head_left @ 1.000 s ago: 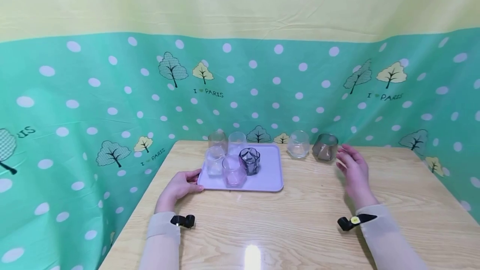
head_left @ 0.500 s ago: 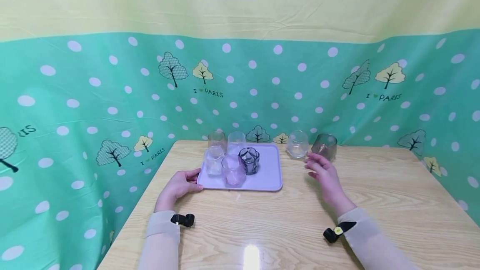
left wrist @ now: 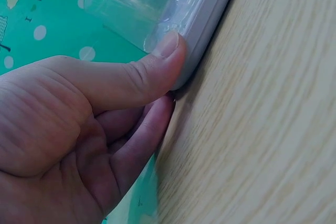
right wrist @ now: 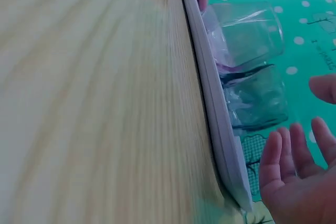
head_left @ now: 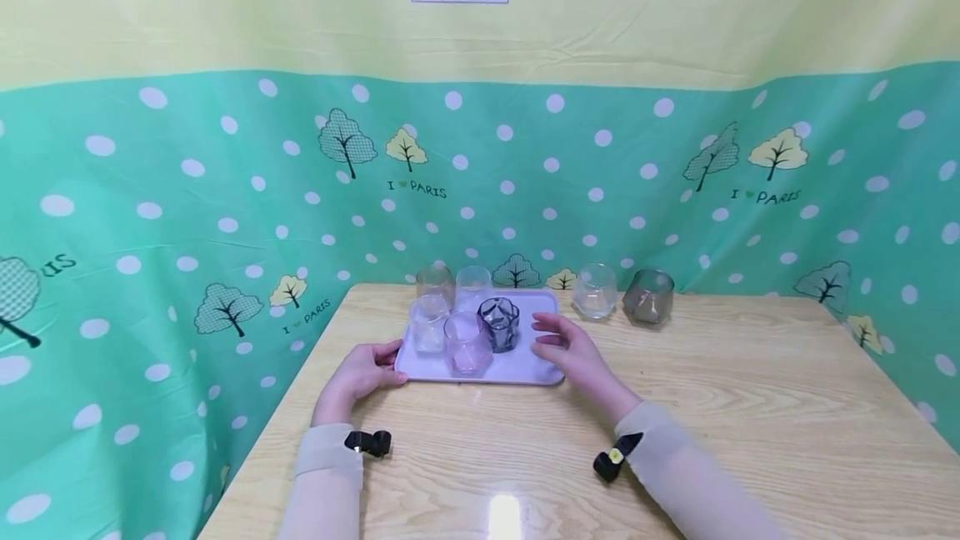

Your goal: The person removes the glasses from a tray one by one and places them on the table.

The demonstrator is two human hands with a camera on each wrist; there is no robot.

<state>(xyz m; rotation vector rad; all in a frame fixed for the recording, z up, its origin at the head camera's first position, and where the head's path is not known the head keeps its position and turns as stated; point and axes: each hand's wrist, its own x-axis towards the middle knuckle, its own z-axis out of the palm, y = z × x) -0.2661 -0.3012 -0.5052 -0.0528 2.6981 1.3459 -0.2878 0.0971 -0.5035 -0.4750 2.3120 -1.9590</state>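
Observation:
My left hand (head_left: pixel 363 375) grips the left front corner of a pale purple tray (head_left: pixel 531 367). In the left wrist view its thumb (left wrist: pixel 167 45) lies on the tray's rim, with the fingers curled below. On the tray stand several drinking glasses: a smoky dark one (head_left: pixel 500 326), a pink one (head_left: pixel 467 347), a clear one (head_left: pixel 429 327), an amber-tinted one (head_left: pixel 435 283) and another clear one (head_left: pixel 474 283). My right hand (head_left: pixel 583 361) reaches over the tray's right end, fingers apart and nothing between them. The dark glass is nearest to it, a short gap away.
Right of the tray, at the back of the wooden table (head_left: pixel 480 448), stand a clear glass (head_left: pixel 596 294) and a grey-brown glass (head_left: pixel 649 300). A green dotted curtain (head_left: pixel 555 198) hangs close behind them and along the left side.
My right hand has moved left from beside the grey-brown glass, past the clear one, to above the tray's right end. My left hand stays at the tray's corner.

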